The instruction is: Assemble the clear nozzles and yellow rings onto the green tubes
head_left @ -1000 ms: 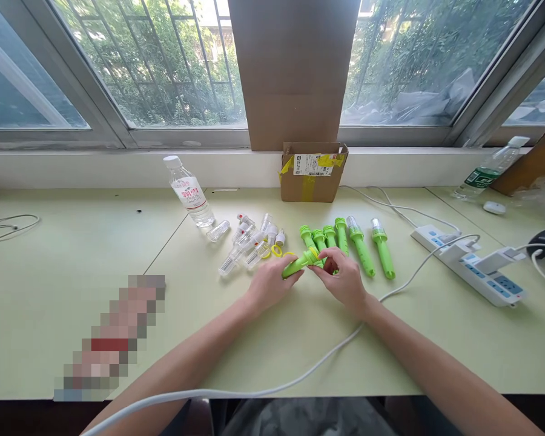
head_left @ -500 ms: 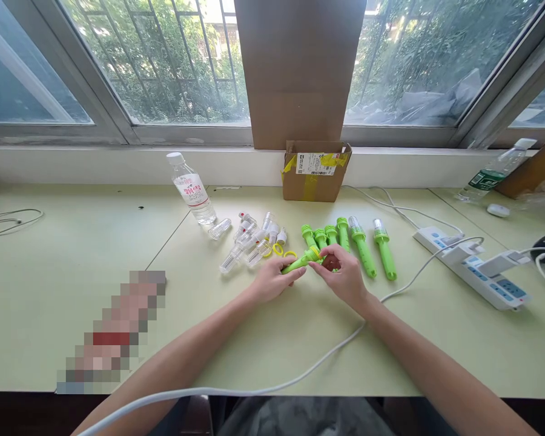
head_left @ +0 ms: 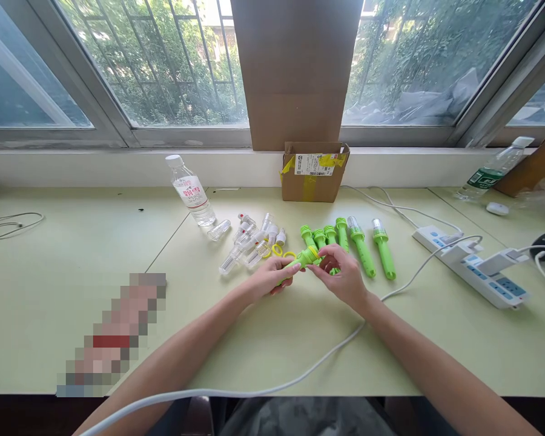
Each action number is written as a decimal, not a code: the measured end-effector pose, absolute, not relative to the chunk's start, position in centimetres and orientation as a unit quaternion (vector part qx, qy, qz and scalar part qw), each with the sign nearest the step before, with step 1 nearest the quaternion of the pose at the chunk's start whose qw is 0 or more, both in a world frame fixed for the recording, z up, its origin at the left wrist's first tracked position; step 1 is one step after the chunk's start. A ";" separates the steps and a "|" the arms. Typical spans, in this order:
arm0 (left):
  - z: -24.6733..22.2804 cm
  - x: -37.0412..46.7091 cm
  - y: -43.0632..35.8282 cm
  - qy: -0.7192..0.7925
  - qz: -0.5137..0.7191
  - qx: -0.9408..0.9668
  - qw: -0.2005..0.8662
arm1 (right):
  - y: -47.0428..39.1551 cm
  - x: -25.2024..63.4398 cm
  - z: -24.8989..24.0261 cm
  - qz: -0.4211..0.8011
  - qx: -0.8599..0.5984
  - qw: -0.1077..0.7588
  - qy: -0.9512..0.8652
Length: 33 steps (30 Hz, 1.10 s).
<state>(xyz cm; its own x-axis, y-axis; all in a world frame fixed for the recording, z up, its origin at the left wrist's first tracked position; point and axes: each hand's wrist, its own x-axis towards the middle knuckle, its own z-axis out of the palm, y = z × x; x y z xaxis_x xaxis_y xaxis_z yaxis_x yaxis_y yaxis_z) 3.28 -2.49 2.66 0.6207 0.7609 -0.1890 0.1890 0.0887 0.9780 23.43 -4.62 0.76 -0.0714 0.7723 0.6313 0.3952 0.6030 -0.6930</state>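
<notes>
1. Gripping a green tube (head_left: 303, 258) before the cardboard box (head_left: 315, 178): left hand (head_left: 271, 277); right hand (head_left: 341, 269) pinches its yellow-ringed end.
2. Two capped tubes (head_left: 384, 251) right-front of the box seem done; four uncapped tubes (head_left: 342, 233) aren't.
3. Clear pieces (head_left: 229, 261) lie loose, box's left-front.

Bare forearms (head_left: 418, 345) angled inward, left grip (head_left: 271, 278) curled, right grip (head_left: 343, 270) pinching just beside it

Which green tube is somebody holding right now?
The green tube in the left hand, with a yellow ring at its end beside the right hand. The other green tubes lie on the table.
</notes>
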 end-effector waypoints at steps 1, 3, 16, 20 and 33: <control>2.7 3.2 -2.5 0.368 0.219 0.633 0.645 | -4.6 23.4 0.7 0.173 -0.407 0.544 -0.713; 2.8 3.1 -2.5 0.366 0.210 0.636 0.647 | -4.7 23.4 0.6 0.166 -0.404 0.545 -0.716; 1.8 4.3 -3.3 0.444 0.302 0.766 0.354 | -4.8 23.7 0.5 0.129 -0.432 0.533 -0.716; 1.5 4.4 -3.5 0.470 0.289 0.792 0.262 | -4.7 23.7 0.4 0.136 -0.437 0.535 -0.710; 1.4 4.7 -4.0 0.489 0.264 0.800 0.227 | -4.8 23.7 0.5 0.154 -0.442 0.541 -0.699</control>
